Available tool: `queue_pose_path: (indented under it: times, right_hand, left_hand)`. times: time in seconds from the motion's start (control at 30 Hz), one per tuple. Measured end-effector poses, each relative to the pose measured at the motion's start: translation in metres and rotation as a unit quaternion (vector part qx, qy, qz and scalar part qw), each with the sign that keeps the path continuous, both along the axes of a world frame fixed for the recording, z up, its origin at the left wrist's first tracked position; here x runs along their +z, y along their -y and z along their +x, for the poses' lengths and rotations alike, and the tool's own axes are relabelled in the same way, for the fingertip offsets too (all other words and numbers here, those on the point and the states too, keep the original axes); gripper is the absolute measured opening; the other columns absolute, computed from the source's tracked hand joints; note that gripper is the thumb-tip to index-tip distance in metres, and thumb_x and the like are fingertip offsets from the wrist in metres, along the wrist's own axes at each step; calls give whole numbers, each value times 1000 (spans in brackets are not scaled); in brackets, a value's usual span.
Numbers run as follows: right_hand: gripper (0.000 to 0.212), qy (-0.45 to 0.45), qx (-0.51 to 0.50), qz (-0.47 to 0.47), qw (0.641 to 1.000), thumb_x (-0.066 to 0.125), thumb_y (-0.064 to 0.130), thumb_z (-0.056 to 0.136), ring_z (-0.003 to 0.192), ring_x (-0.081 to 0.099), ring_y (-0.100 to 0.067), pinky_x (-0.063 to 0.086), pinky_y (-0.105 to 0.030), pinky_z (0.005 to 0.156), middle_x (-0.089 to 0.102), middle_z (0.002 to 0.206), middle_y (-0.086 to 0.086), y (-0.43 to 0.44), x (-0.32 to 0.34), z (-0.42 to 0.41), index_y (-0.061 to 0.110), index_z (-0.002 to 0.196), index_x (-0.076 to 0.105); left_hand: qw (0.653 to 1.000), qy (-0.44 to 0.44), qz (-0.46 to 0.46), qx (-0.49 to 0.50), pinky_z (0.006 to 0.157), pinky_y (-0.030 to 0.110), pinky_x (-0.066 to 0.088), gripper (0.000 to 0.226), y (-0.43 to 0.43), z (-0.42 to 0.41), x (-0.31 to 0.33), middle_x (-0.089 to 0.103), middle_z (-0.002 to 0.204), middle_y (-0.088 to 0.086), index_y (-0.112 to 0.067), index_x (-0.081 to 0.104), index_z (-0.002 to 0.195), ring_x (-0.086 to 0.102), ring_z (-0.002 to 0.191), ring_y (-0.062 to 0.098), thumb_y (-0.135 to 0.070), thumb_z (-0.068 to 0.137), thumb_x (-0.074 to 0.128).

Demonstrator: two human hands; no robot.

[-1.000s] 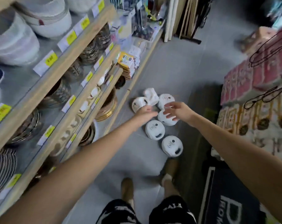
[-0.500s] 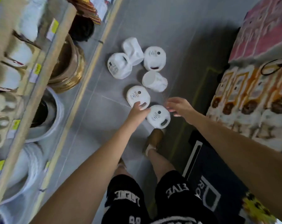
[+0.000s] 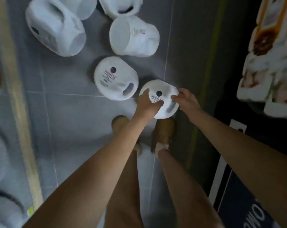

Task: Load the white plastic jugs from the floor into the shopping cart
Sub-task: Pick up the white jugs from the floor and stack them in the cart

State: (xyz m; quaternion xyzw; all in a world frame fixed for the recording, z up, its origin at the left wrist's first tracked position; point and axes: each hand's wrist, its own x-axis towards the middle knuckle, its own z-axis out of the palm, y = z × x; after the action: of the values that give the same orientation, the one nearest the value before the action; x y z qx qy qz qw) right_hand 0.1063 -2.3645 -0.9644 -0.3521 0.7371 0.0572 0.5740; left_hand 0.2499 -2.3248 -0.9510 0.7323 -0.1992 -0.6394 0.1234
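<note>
- Grey tiled floor (image 3: 65,120), pale grout lines, fills most of my view.
- Wooden shelf edge (image 3: 19,99), running down the left; a yellow tag (image 3: 30,209) sits near its lower end.
- Pale crockery (image 3: 1,186), lower left, too blurred for me to identify.
- Yellow-green floor stripe (image 3: 210,71), right of centre.
- Printed packs (image 3: 271,71), stacked at right.
- Dark mat (image 3: 248,203), white border, lower right.
- Brown shoes (image 3: 164,130), two, on the floor.
</note>
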Motion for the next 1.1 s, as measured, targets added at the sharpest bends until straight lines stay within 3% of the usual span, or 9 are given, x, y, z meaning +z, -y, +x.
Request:
queue_pose_path:
  times: [0.1,0.27,0.37,0.43,0.57,0.7,0.77,0.9,1.1]
  right_hand:
    - [57,-1,2,-11,1000,66,27,90,123,42,-18,45,-19,82,42,139,-1,-8,-58,0,23,140,39]
    - [93,-66,42,-49,996,79,44,71,133,31,-30,40,-52,105,29,147,-7,-18,-133,-7,29,146,25]
    - [101,-32,0,-70,997,83,40,69,128,36,-18,44,-38,101,31,145,-3,-24,-151,-19,29,148,21]
    - [101,2,-39,-73,997,82,31,72,123,39,-12,48,-24,91,35,139,6,-28,-158,-30,27,150,18]
    - [90,38,-62,-63,995,79,19,77,110,44,-5,49,-5,67,40,124,12,-26,-159,-40,23,147,24]
    - [70,36,-46,-70,996,79,23,76,102,47,-2,47,-6,69,46,116,13,-17,-150,-37,27,133,38]
    - [70,43,-41,-66,996,80,25,76,107,49,-7,48,-15,79,47,119,10,-14,-138,-34,27,133,38]
    - [74,49,-11,-67,996,79,27,77,103,48,-6,44,-11,69,46,116,11,-8,-91,-23,26,137,36]
    - [70,61,66,-77,993,78,31,78,87,52,1,45,-9,67,47,100,21,17,20,16,29,133,35]
  left_hand:
    - [998,17,-27,-54,113,41,34,77,1,3,-69,38,149,7,-14,27,148,37,137,24,-31,86,69]
    - [987,65,-39,-139,108,46,37,87,-6,9,-150,38,143,11,-11,29,145,37,132,28,-43,77,73]
    - [992,39,-38,-112,111,33,31,103,-10,10,-171,29,150,6,-16,16,150,31,136,20,-44,73,77]
    - [997,-5,-29,-73,97,22,34,106,-13,9,-178,31,141,-4,-18,8,152,34,124,8,-32,75,79]
    - [998,-45,-38,-12,94,24,48,104,-14,8,-184,42,127,-7,-20,17,149,45,116,10,-19,69,84]
    - [998,-53,-32,10,64,4,46,94,-10,9,-172,45,118,-10,-19,23,146,49,105,6,-19,72,82]
    - [998,-50,-39,15,70,8,48,90,-9,12,-161,47,113,-14,-18,27,143,52,104,4,-20,72,83]
    - [996,-77,-26,28,93,38,54,92,-11,26,-115,53,124,-4,-24,28,142,54,114,15,-25,69,84]
    - [993,-55,-46,91,91,35,52,78,-7,60,6,52,121,-3,-29,28,129,54,113,18,-22,73,81]
